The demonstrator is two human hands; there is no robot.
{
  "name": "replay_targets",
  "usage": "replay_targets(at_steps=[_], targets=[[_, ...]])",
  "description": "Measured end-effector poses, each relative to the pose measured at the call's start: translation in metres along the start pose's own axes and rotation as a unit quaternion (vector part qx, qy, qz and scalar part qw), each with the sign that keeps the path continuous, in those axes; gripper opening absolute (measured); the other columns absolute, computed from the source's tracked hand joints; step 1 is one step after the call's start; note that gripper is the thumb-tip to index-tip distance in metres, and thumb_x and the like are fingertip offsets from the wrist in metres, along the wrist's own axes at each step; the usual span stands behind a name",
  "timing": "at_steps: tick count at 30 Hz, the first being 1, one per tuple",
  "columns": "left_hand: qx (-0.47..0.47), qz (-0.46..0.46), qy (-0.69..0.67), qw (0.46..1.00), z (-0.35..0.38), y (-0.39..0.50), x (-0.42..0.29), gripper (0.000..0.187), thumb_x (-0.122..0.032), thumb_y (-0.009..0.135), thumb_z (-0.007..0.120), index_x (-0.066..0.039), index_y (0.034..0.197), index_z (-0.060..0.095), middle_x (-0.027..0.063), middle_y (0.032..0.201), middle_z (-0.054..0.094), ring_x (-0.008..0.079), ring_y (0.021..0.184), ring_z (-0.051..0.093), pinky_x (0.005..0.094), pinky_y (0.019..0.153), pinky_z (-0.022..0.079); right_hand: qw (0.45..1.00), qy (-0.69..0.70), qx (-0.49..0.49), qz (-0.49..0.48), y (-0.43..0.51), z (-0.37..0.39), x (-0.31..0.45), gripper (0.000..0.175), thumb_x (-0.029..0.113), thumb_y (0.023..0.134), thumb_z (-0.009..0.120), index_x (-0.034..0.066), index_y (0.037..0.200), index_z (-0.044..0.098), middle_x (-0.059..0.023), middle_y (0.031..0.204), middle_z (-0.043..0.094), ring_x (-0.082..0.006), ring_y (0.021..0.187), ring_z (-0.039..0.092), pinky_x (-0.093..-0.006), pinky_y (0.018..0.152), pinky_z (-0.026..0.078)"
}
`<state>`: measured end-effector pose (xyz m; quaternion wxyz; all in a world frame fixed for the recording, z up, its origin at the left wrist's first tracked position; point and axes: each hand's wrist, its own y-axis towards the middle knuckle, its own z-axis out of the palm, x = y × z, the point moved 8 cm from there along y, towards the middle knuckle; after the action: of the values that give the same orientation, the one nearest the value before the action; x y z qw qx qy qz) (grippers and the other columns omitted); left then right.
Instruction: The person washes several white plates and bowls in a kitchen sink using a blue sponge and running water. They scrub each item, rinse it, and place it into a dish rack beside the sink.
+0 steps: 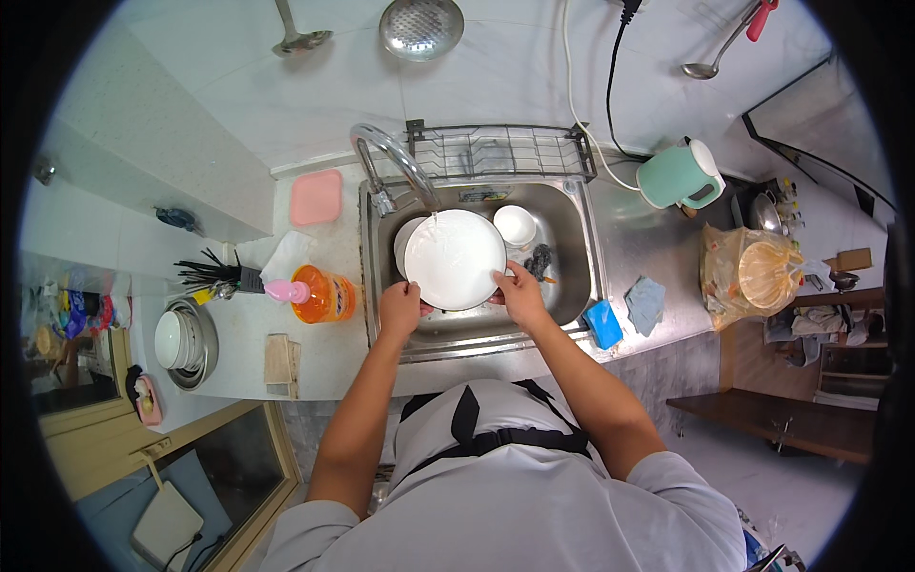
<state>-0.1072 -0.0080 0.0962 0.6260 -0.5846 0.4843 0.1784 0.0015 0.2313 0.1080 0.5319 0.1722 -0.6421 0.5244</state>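
Note:
Both of my hands hold a round white plate [454, 259] by its rim over the stainless-steel sink [472, 346]. My left hand [402, 310] grips the lower left edge, and my right hand [520, 293] grips the right edge. Water runs from the chrome faucet [404, 157] onto the plate's upper part. Partly hidden behind the plate is another white dish [402, 247]. A small white bowl [515, 226] sits in the basin to the right. Below that bowl lies a dark scouring pad [537, 262], with a small orange thing at its edge.
A wire rack [500, 151] stands behind the sink. On the left are an orange pump bottle [323, 294], a pink lid [316, 197] and a metal basin of bowls [207, 336]. A blue sponge [603, 324], grey cloth [645, 306], green kettle [675, 175] and plastic bag [722, 268] occupy the right.

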Motion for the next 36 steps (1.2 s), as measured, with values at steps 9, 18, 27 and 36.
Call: replay_targets(at_steps=[9, 18, 27, 36], targets=[[-0.279, 0.310, 0.512, 0.751, 0.022, -0.045, -0.070, 0.053, -0.016, 0.093, 0.060, 0.008, 0.139, 0.051, 0.0283, 0.142, 0.053, 0.0420, 0.138, 0.046, 0.0533, 0.115, 0.036, 0.999, 0.037, 0.007, 0.022, -0.006, 0.012, -0.016, 0.039, 0.010, 0.101, 0.061, -0.0001, 0.138, 0.053, -0.0105, 0.093, 0.071, -0.0151, 0.078, 0.070, -0.0306, 0.071, 0.064], [-0.031, 0.414, 0.453, 0.789, 0.085, -0.011, -0.095, 0.064, -0.026, 0.098, 0.056, 0.009, 0.149, 0.039, 0.0320, 0.159, 0.030, 0.0433, 0.151, 0.024, 0.0510, 0.125, 0.019, 0.997, 0.061, 0.035, 0.016, -0.019, 0.050, -0.010, 0.034, 0.009, 0.101, 0.059, 0.0001, 0.134, 0.056, -0.0071, 0.088, 0.069, -0.0133, 0.070, 0.067, -0.0303, 0.071, 0.064], [0.251, 0.505, 0.434, 0.702, 0.088, -0.088, -0.060, 0.057, -0.021, 0.096, 0.061, 0.003, 0.146, 0.047, 0.0223, 0.155, 0.042, 0.0343, 0.149, 0.034, 0.0483, 0.124, 0.025, 0.998, 0.052, -0.029, -0.003, -0.021, 0.011, -0.022, 0.031, 0.007, 0.102, 0.056, -0.0003, 0.132, 0.055, -0.0073, 0.086, 0.067, -0.0114, 0.071, 0.063, -0.0284, 0.061, 0.059], [-0.235, 0.325, 0.281, 0.872, -0.014, -0.045, -0.051, 0.049, -0.021, 0.101, 0.057, 0.009, 0.138, 0.047, 0.0308, 0.134, 0.054, 0.0411, 0.123, 0.057, 0.0508, 0.105, 0.045, 0.996, 0.072, -0.041, -0.031, -0.007, 0.009, -0.026, 0.043, 0.009, 0.105, 0.052, -0.0021, 0.145, 0.041, -0.0130, 0.104, 0.068, -0.0181, 0.085, 0.071, -0.0336, 0.074, 0.064]])
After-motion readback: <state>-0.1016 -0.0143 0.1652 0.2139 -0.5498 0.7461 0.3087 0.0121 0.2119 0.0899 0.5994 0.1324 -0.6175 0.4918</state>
